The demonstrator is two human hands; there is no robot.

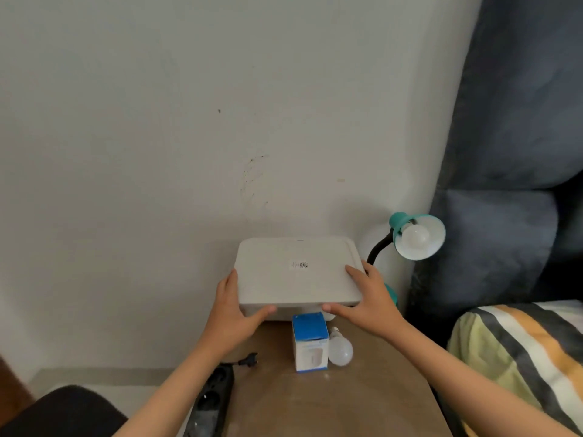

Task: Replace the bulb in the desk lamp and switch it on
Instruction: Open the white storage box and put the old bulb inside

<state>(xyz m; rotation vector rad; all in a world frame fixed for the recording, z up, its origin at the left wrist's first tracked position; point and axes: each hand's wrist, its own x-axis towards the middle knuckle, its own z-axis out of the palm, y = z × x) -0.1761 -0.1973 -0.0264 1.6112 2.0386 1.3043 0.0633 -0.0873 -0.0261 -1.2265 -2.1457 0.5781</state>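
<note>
Both hands [241, 307] [367, 299] grip smooth, flat, round-cornered white box [296, 272].

Your brown table [347, 402], with what lies on it. White box [296, 272]: far end, its near corners under your fingers [334, 308]. Blue-and-white carton [310, 342]: upright, just nearer you than your thumbs, between them. Loose bulb [340, 350]: lying against the carton, below your right thumb. Black power strip [211, 402]: at the left edge, beneath your left forearm.
</note>
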